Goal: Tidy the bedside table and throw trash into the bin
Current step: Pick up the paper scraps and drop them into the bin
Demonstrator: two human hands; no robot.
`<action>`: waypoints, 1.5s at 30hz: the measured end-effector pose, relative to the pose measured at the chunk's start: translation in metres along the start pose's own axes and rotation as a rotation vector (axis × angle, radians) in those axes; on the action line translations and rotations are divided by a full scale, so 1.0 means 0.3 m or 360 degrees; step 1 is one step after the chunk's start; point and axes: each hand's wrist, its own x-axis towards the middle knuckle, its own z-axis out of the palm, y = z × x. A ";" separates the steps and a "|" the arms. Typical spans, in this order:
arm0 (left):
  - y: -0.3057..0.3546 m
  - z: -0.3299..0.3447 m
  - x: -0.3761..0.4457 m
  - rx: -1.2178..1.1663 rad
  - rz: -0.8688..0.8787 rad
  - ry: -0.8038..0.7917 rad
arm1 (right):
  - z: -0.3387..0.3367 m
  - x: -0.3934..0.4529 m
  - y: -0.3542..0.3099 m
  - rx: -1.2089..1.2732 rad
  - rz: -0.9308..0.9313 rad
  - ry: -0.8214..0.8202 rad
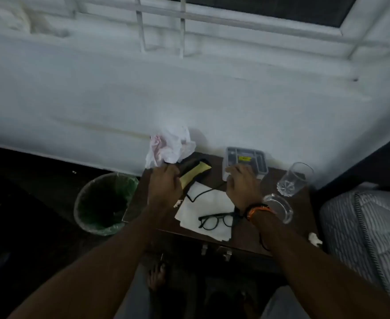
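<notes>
My left hand is closed around a crumpled white and pink wrapper and a yellow-green strip, held above the left end of the dark wooden bedside table. My right hand hovers with fingers apart over the near edge of a grey plastic tray and holds nothing. A black object lies under the yellow strip. White paper sheets lie mid-table with black glasses and a thin black cord on them. The bin, lined with a green bag, stands left of the table.
A clear drinking glass leans at the table's right rear, with a glass ashtray in front of it. A small white scrap lies at the right edge. A bed with a striped mattress adjoins on the right. A white wall is behind.
</notes>
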 end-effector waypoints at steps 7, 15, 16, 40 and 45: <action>-0.118 -0.107 0.277 -0.0274 -0.0835 0.0127 | 0.069 0.180 -0.116 0.0122 -0.0007 -0.0001; -0.170 -0.065 0.404 -0.0802 -0.1118 -0.0096 | 0.156 0.497 -0.232 0.0507 0.0266 -0.0358; -0.178 -0.063 0.405 -0.0842 -0.1097 -0.0123 | 0.169 0.517 -0.249 0.0551 0.0285 -0.0431; -0.561 -0.326 0.188 -0.1620 -0.1386 -0.0080 | 0.437 0.489 -0.856 0.0373 -0.0400 -0.0480; -0.720 -0.335 0.065 -0.1611 -0.1694 -0.0026 | 0.560 0.428 -1.007 0.0354 -0.0284 -0.0738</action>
